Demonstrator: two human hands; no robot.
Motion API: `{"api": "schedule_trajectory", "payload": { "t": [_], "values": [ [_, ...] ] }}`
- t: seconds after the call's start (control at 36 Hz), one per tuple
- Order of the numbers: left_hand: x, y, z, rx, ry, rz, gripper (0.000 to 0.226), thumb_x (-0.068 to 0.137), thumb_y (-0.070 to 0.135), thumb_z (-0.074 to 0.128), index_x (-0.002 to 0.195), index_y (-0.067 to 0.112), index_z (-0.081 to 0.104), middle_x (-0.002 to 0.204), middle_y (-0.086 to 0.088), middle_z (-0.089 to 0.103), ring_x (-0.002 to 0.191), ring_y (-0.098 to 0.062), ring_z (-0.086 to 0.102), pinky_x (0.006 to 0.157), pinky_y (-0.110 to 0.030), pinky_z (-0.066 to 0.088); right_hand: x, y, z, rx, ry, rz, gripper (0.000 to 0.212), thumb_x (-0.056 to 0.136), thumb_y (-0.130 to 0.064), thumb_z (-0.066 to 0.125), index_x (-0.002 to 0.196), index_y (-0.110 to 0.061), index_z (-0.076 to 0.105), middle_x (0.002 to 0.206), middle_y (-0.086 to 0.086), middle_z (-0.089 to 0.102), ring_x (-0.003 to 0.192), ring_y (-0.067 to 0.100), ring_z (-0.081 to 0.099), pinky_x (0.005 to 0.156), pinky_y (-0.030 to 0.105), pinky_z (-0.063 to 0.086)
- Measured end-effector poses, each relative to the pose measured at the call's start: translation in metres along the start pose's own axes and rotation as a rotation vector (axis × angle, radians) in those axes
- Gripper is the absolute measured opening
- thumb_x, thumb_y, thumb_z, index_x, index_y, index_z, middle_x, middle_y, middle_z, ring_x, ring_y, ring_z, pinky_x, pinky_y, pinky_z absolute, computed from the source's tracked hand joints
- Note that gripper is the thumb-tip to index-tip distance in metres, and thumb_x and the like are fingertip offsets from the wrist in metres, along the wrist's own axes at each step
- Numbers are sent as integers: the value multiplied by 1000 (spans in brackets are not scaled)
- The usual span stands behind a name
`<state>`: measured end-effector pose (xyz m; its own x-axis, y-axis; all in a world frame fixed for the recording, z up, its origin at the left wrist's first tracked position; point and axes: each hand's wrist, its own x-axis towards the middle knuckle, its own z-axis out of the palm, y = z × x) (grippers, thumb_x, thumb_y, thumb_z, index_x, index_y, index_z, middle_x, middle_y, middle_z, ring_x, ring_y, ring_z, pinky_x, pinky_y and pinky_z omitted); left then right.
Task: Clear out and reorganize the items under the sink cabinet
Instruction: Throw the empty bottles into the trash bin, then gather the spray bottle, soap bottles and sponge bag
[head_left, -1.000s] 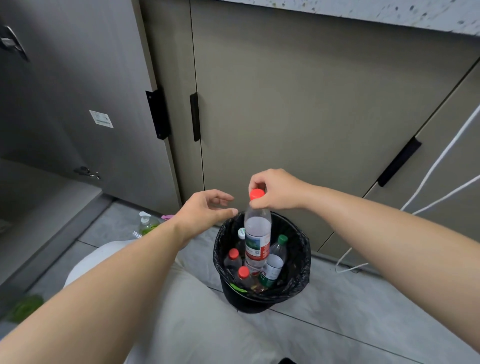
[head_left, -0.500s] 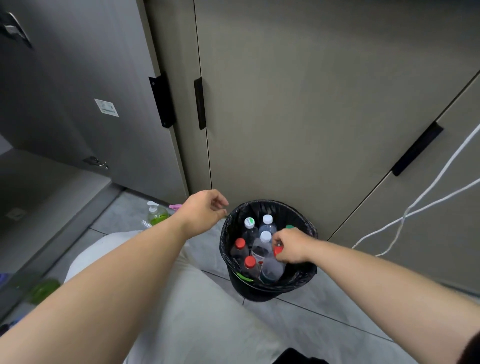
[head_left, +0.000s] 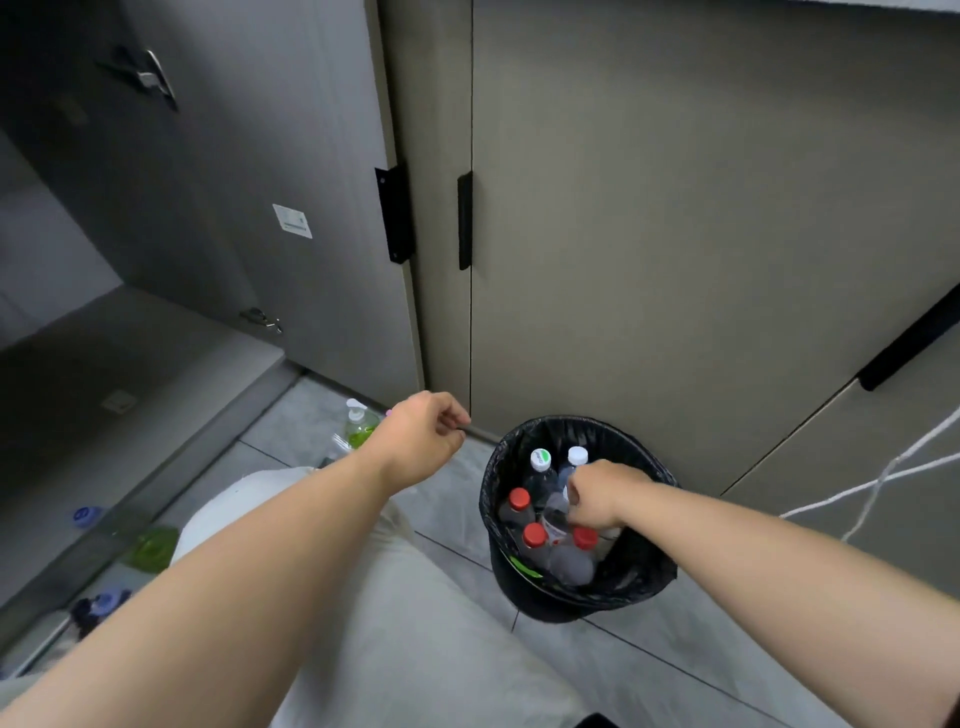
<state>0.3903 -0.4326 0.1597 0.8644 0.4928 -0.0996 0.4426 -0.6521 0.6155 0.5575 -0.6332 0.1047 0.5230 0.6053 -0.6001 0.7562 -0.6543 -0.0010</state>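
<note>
A black bin (head_left: 644, 582) lined with a black bag stands on the tiled floor before the shut cabinet doors. Several plastic bottles stand in it: red-capped ones (head_left: 519, 500) at the near side, white-capped ones (head_left: 576, 456) at the far side. My right hand (head_left: 597, 493) reaches down into the bin, its fingers curled round the top of a clear bottle (head_left: 556, 512); that bottle's cap is hidden. A red-capped bottle (head_left: 586, 538) stands free just below the hand. My left hand (head_left: 426, 441) hovers left of the bin, loosely curled and holding nothing.
A green pump bottle (head_left: 358, 428) stands on the floor behind my left hand. An open cabinet door (head_left: 234, 208) swings out at left. Green (head_left: 153, 548) and blue (head_left: 85, 516) items lie at lower left. White cables (head_left: 883, 473) hang at right. My knee (head_left: 363, 597) is below.
My right hand lowered the tall red-capped bottle into the bin, let it go and now curls round a clear bottle beside it. My left hand stayed in place.
</note>
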Motion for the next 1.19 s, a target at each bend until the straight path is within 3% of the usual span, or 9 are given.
{"api": "schedule_trajectory", "payload": {
  "t": [0.06, 0.14, 0.28, 0.47, 0.61, 0.72, 0.86, 1.03, 1.19],
  "values": [
    [-5, -2, -6, -7, 32, -5, 15, 92, 13, 64, 103, 21, 71, 102, 4, 61, 88, -9, 63, 73, -6, 41, 1, -8, -24, 10, 63, -52, 24, 83, -37, 60, 101, -25, 69, 107, 3, 67, 97, 29, 66, 81, 33, 55],
    [-11, -5, -22, -50, 84, -64, 14, 92, 14, 62, 99, 21, 71, 98, 6, 63, 85, -14, 65, 81, -26, 53, 2, -29, -61, 87, 150, -167, 31, 84, -36, 60, 115, -31, 63, 114, 2, 69, 105, 28, 64, 89, 37, 54],
    [-14, -20, -70, -153, 180, -129, 14, 91, 13, 62, 91, 25, 71, 79, 13, 68, 68, 2, 65, 64, -14, 48, 10, -77, -106, 192, 289, -326, 47, 87, -32, 62, 132, -29, 48, 99, -5, 68, 99, 21, 61, 85, 35, 50],
    [-32, -88, -141, -1, 259, -241, 9, 92, 21, 67, 97, 23, 73, 85, 11, 67, 86, -14, 64, 81, -24, 48, 46, -144, -133, 134, 305, -444, 40, 88, -30, 63, 126, -25, 56, 104, -1, 66, 101, 22, 62, 89, 33, 50],
    [-34, -150, -156, 13, 250, -348, 10, 92, 17, 67, 100, 20, 73, 88, 7, 67, 86, -14, 61, 72, -20, 41, 91, -182, -127, 15, 198, -422, 38, 89, -46, 62, 117, -21, 64, 114, 6, 61, 108, 26, 60, 93, 33, 49],
    [-25, -199, -152, 44, 149, -361, 12, 95, 13, 65, 105, 14, 71, 97, 1, 69, 87, -13, 60, 60, -3, 37, 138, -202, -106, -21, 156, -342, 38, 93, -53, 58, 110, -18, 60, 116, 9, 65, 108, 30, 62, 86, 36, 52],
    [-14, -257, -146, 160, 17, -339, 14, 95, 20, 64, 108, 21, 71, 106, 3, 69, 96, -16, 64, 84, -28, 51, 191, -220, -77, -52, 107, -194, 42, 94, -48, 56, 117, -13, 54, 124, 17, 63, 113, 34, 64, 79, 34, 46],
    [-3, -310, -129, 194, -95, -340, 17, 97, 24, 61, 112, 25, 68, 112, 5, 64, 101, -16, 62, 90, -33, 52, 227, -231, -47, -124, 128, -47, 34, 96, -37, 52, 119, -16, 65, 123, 13, 67, 113, 32, 66, 86, 35, 51],
    [7, -341, -121, 187, -124, -336, 19, 97, 23, 62, 115, 23, 68, 114, 1, 64, 101, -16, 61, 89, -31, 50, 224, -237, -54, -215, 307, -149, 46, 99, -53, 42, 110, -15, 67, 110, 18, 70, 102, 38, 67, 79, 38, 51]
  ]
}}
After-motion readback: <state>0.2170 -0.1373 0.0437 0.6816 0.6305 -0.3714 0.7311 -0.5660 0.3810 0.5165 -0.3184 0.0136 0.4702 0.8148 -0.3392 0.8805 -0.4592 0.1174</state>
